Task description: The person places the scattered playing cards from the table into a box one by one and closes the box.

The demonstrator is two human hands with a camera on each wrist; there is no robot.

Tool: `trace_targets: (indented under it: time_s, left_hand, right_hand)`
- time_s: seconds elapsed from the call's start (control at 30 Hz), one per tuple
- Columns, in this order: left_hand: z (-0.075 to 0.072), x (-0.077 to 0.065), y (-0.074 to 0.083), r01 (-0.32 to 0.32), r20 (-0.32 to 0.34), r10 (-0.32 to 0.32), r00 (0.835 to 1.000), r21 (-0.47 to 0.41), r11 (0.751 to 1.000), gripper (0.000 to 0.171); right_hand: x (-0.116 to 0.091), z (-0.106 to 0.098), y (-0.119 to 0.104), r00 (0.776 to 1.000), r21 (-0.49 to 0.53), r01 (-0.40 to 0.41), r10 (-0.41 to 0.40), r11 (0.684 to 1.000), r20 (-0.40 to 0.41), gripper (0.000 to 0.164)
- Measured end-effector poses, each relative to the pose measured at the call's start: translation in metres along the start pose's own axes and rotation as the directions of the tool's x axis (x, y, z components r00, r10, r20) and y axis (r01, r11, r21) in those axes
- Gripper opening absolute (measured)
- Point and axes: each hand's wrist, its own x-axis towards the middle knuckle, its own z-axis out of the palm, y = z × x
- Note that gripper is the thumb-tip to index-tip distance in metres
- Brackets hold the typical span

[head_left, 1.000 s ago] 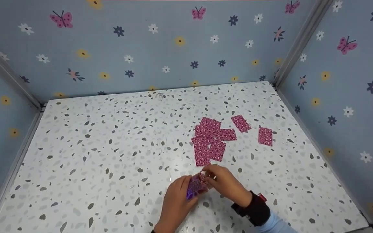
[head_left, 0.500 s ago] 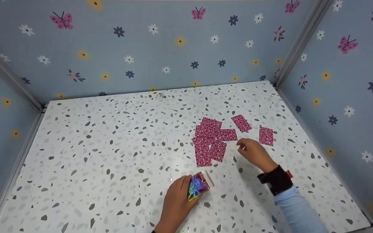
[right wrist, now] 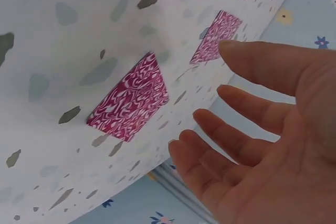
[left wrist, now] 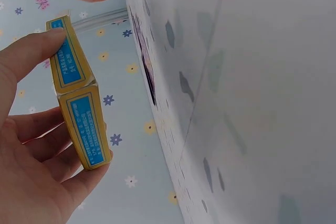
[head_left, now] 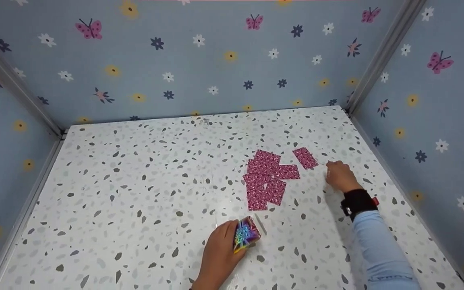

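My left hand (head_left: 220, 247) holds a small card box (head_left: 246, 234), shiny and rainbow-coloured on top, with a white flap at its right end and a pink patterned card back showing inside. In the left wrist view, thumb and fingers clasp the box (left wrist: 79, 93) by its gold and blue edges. My right hand (head_left: 341, 177) hovers at the right of the table, hiding the rightmost card in the head view. The right wrist view shows that pink and white playing card (right wrist: 131, 98) lying flat, apart from the loosely bent fingers. Nothing is in the right hand (right wrist: 262, 135).
Several face-down pink cards (head_left: 265, 177) overlap in a loose cluster ahead of the box. One more card (head_left: 305, 158) lies alone between the cluster and my right hand. Flowered blue panels (head_left: 199, 60) stand along the speckled white table's (head_left: 135, 193) back and sides.
My right hand has left the box's end and moved right and away from me, over to the rightmost card. The left hand keeps its hold on the box, whose white flap now shows.
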Motion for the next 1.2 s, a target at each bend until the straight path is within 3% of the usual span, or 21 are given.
trace_targets:
  time_s: [0.23,0.4,0.67,1.2]
  left_hand:
    - [0.000,0.000,0.000,0.002,0.008,-0.002,1.000,0.013,1.000,0.071]
    - [0.000,0.000,0.001,0.010,0.033,-0.011,0.999,0.013,1.000,0.070]
    - [-0.001,0.001,0.000,-0.034,-0.016,0.034,0.999,-0.003,0.999,0.068]
    - [0.002,-0.002,0.002,-0.006,0.011,0.006,1.000,-0.017,1.000,0.069]
  right_hand:
    - [0.009,-0.007,0.028,0.991,0.038,-0.019,0.014,0.999,0.136,0.068]
    - [0.014,-0.006,0.041,0.975,0.049,-0.105,0.093,0.993,0.200,0.080]
    - [0.018,0.005,0.048,0.973,0.038,-0.123,0.112,0.992,0.203,0.084]
    - [0.005,-0.002,0.042,0.963,-0.051,-0.151,0.159,0.987,0.219,0.090]
